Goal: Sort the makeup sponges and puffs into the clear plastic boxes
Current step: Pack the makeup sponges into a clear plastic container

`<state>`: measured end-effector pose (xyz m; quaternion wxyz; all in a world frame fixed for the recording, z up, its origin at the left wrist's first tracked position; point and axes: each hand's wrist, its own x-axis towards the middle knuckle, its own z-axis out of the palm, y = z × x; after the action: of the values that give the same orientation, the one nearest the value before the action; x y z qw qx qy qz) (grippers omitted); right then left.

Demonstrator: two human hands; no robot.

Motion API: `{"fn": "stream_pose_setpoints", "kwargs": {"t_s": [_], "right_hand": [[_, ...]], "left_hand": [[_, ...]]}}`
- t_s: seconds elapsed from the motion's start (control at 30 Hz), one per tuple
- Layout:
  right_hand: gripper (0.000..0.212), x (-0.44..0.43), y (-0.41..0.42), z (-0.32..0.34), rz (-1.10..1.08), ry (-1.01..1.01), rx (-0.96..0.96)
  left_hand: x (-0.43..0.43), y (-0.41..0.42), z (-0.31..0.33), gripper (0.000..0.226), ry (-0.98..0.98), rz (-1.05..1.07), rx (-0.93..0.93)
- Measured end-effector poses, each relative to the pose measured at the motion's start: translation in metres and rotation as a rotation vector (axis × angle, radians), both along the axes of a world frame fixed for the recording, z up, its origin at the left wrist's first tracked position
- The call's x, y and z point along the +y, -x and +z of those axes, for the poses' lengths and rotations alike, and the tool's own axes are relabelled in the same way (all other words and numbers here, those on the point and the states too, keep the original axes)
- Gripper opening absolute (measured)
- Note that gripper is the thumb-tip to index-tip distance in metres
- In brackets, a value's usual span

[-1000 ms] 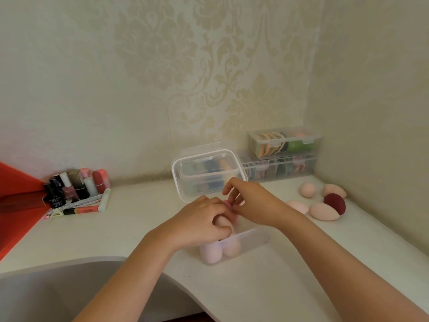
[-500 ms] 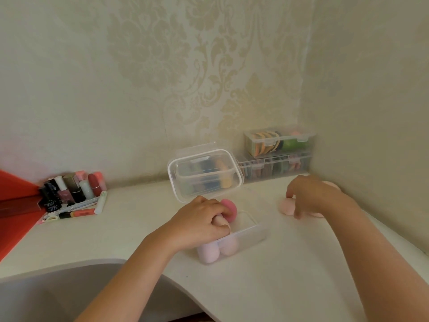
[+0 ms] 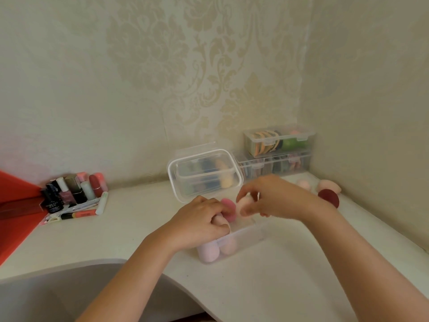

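An open clear plastic box (image 3: 246, 237) sits mid-table with its lid (image 3: 204, 174) standing up behind. Inside it lie a lilac sponge (image 3: 208, 252), a peach sponge (image 3: 228, 246) and a pink sponge (image 3: 228, 205). My left hand (image 3: 197, 221) presses a beige sponge (image 3: 219, 220) down at the box's near-left corner. Over the box, my right hand (image 3: 271, 197) is shut on a pale pink sponge (image 3: 243, 203). Loose sponges remain at the far right: a dark red one (image 3: 329, 198), a light pink one (image 3: 304, 184) and a peach one (image 3: 328, 185).
Two closed clear boxes (image 3: 278, 142) filled with puffs are stacked in the back corner. Nail polish bottles and lipsticks (image 3: 74, 189) cluster at the back left beside a red board (image 3: 16, 210). The white table has a curved cut-out edge (image 3: 139, 263) near me.
My right hand reached to the loose sponges at the right, picked up a pale pink one and came back over the open box. My left hand stayed on the beige sponge.
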<state>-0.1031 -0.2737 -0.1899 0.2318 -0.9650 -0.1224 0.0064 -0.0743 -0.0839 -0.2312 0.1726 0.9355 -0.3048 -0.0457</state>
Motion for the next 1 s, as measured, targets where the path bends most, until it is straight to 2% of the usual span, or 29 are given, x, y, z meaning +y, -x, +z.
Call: {"fn": "stream_pose_setpoints", "kwargs": {"t_s": [0.17, 0.3, 0.37, 0.43, 0.5, 0.57, 0.77, 0.83, 0.87, 0.9, 0.93, 1.0], "right_hand": [[0.023, 0.023, -0.003, -0.016, -0.079, 0.168, 0.021], [0.017, 0.038, -0.011, -0.022, -0.115, 0.135, 0.037], [0.010, 0.043, -0.013, -0.023, -0.136, 0.120, -0.003], [0.022, 0.044, -0.014, -0.023, -0.141, 0.074, -0.040], [0.025, 0.041, -0.017, -0.023, -0.119, 0.066, -0.008], [0.019, 0.037, -0.019, -0.023, -0.090, 0.066, 0.045], [0.028, 0.008, -0.016, -0.013, -0.027, -0.253, 0.161], [0.027, -0.013, -0.017, -0.004, -0.104, -0.438, 0.110], [0.028, -0.026, -0.018, -0.002, -0.174, -0.452, 0.036], [0.029, -0.039, -0.019, 0.001, -0.261, -0.377, -0.038], [0.028, -0.051, -0.019, 0.003, -0.348, -0.213, -0.081], [0.039, -0.068, -0.014, 0.003, -0.513, 0.232, -0.008]], "left_hand": [[-0.001, 0.002, 0.002, 0.035, -0.001, -0.007, -0.010], [0.000, 0.003, 0.001, 0.022, 0.107, 0.035, -0.006], [0.001, 0.003, 0.000, 0.024, 0.167, 0.031, -0.012], [0.002, 0.003, -0.001, 0.023, 0.172, 0.004, -0.024], [0.003, 0.002, -0.002, 0.028, 0.142, -0.022, -0.034], [0.004, 0.002, -0.002, 0.035, 0.135, -0.053, -0.051], [0.000, 0.003, -0.001, 0.028, 0.074, -0.063, -0.052], [0.000, 0.002, -0.002, 0.028, 0.076, -0.051, -0.036], [0.000, 0.002, -0.002, 0.027, 0.077, -0.046, -0.029], [0.000, 0.003, -0.002, 0.027, 0.077, -0.043, -0.023], [0.000, 0.004, -0.001, 0.027, 0.079, -0.042, -0.021], [0.000, 0.007, 0.002, 0.028, 0.068, -0.046, -0.020]]}}
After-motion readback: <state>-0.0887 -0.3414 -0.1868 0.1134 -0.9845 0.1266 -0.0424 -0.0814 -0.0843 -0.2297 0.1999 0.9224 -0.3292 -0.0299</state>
